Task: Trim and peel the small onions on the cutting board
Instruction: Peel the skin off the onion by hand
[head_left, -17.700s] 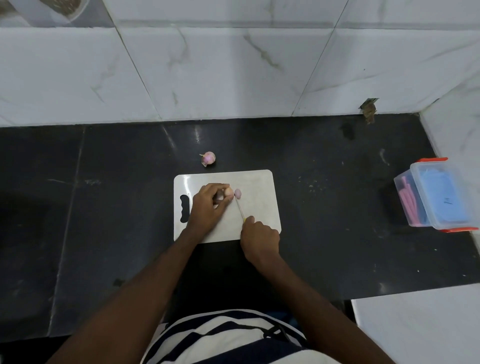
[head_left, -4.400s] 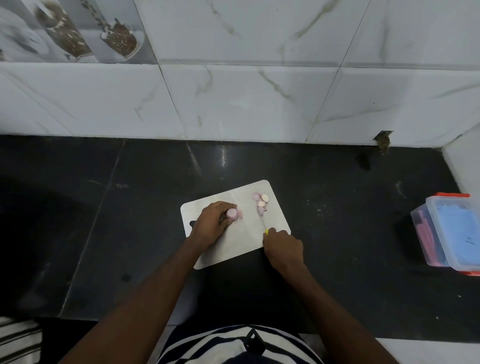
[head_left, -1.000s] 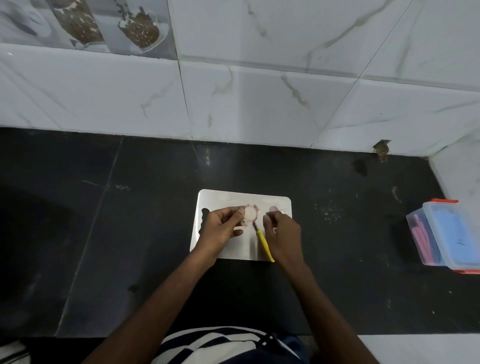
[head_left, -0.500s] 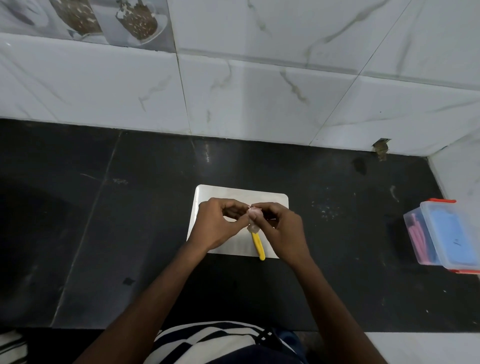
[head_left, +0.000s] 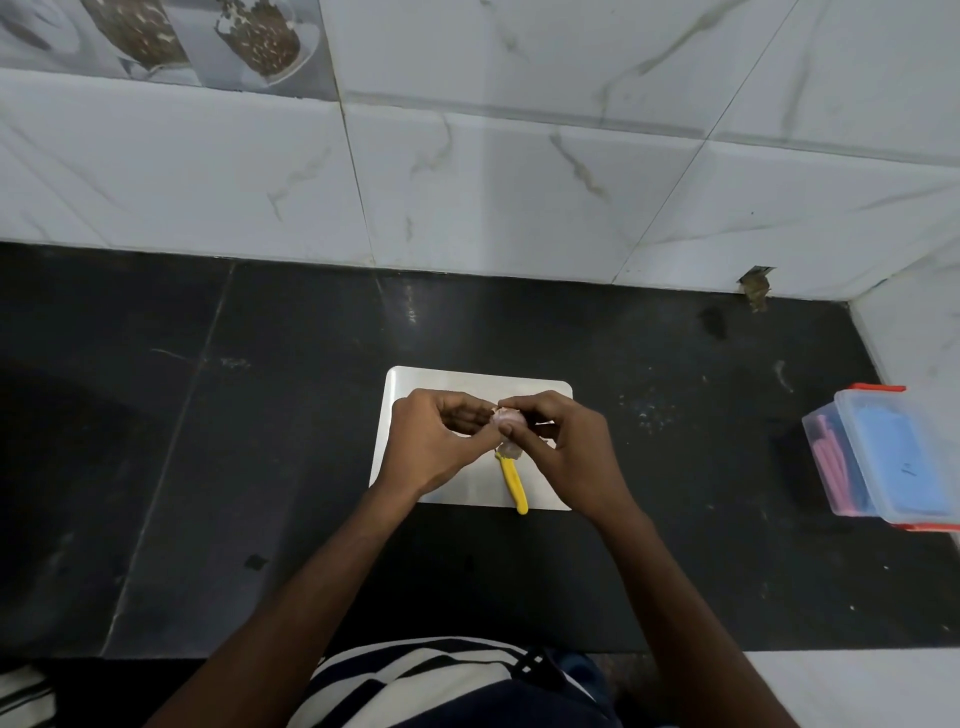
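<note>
Both hands — left hand (head_left: 434, 447), right hand (head_left: 569, 449) — are pinching one small onion (head_left: 506, 417) above the cutting board (head_left: 452, 384); I am judging peeling, hence the knife (head_left: 513, 480) lying parked on it.

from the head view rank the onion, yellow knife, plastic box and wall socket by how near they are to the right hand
1. Onion: pinched in the fingers of the right hand, above the board.
2. Yellow knife: lying on the board, just left of that hand.
3. Plastic box: far right on the counter.
4. Wall socket: back right, at the wall's base.
</note>
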